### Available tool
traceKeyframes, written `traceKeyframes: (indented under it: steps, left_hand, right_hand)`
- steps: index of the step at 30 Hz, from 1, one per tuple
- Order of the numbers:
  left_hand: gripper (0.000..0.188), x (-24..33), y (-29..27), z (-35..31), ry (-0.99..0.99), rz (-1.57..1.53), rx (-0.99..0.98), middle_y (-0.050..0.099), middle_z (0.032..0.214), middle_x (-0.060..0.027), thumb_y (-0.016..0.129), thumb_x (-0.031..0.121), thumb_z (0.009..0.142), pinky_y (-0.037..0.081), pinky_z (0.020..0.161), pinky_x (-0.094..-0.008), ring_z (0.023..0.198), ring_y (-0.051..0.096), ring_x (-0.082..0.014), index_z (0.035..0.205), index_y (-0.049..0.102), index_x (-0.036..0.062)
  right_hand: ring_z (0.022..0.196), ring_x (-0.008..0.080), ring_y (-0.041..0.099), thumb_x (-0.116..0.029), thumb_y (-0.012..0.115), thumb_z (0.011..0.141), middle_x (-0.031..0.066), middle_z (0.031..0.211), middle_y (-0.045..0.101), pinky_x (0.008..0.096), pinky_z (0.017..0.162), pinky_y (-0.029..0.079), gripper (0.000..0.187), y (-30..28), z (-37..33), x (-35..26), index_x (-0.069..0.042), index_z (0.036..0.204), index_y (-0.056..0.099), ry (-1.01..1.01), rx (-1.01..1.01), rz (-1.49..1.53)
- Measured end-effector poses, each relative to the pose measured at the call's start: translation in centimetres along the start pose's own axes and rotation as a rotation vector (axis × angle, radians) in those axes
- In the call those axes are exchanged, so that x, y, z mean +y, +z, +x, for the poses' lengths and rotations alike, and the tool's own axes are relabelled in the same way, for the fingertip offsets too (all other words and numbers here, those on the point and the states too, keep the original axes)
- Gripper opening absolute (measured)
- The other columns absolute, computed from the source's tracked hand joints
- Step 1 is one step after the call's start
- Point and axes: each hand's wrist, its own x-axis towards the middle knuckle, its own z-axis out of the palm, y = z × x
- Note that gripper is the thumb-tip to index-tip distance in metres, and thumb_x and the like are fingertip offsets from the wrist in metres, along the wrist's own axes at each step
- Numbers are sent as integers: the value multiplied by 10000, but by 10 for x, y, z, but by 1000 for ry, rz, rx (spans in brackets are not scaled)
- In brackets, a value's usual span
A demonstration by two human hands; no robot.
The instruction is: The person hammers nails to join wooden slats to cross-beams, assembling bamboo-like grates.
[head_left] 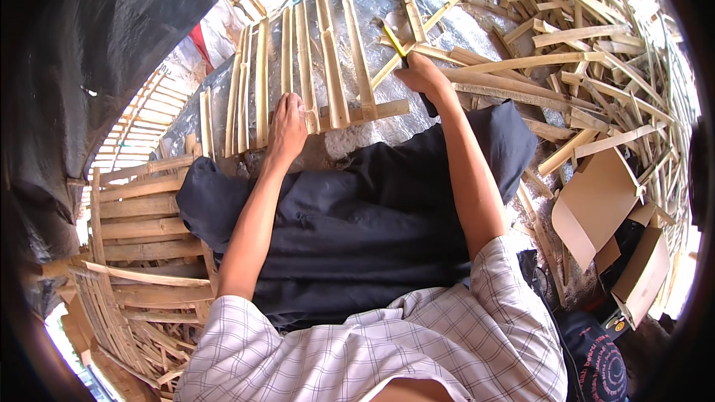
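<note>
In front of me several split bamboo slats (328, 52) lie side by side, their near ends over a bamboo crosspiece (391, 109). My left hand (287, 125) is closed at the near ends of the middle slats, with fingers bent together; whatever they pinch is hidden. To the right, my right hand (424, 77) wraps round a hammer (392, 37) with a yellow shaft and a black grip end. It is raised beside the rightmost slat, and its head is hard to make out.
A heap of loose bamboo strips (573, 67) covers the right side. Opened cardboard boxes (596, 201) and a dark printed cap (596, 361) lie at the lower right. Finished-looking bamboo slat panels (149, 231) stand at the left. Dark cloth (357, 223) covers my lap; black sheeting (97, 52) hangs at the upper left.
</note>
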Motion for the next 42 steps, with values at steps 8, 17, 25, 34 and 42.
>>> traceKeyframes:
  steps: [8, 17, 25, 34, 42]
  left_hand:
    - [115, -3, 0, -2, 135, 23, 53, 629, 864, -205, 462, 87, 983, 442, 774, -438, 758, 625, -336, 1041, 510, 1]
    - [364, -31, 18, 2, 96, 116, -175, 680, 734, -175, 457, 151, 993, 382, 831, -409, 643, 613, -301, 1281, 548, -52]
    - [423, -39, 5, 14, -38, -122, -121, 709, 884, -207, 410, 221, 1024, 386, 930, -487, 751, 648, -353, 1323, 514, -59]
    - [167, -25, -2, 18, 17, 97, 24, 684, 925, -114, 507, 160, 1020, 363, 836, -435, 898, 613, -273, 1099, 600, 46]
    - [78, 30, -25, 22, 103, -411, -14, 631, 865, -67, 687, 76, 899, 480, 731, -342, 813, 621, -219, 923, 656, 9]
  right_hand:
    - [656, 249, 688, -202, 669, 901, 183, 780, 669, 378, 511, 544, 343, 2, -34, -22, 120, 977, 583, 293, -332, 113]
    - [743, 236, 695, -93, 642, 889, 159, 880, 654, 345, 612, 614, 231, 24, -50, -10, 102, 974, 552, 409, -197, 666]
    - [750, 226, 615, -160, 639, 853, 168, 825, 646, 385, 674, 490, 265, 46, -58, -20, 83, 941, 582, 246, -39, 363]
    - [694, 169, 573, -225, 627, 927, 108, 815, 632, 339, 623, 459, 273, 58, -56, -15, 40, 900, 570, 368, -179, 392]
    - [641, 197, 598, -285, 656, 915, 122, 754, 645, 378, 588, 472, 368, 58, -53, -11, 76, 965, 604, 354, -211, 370]
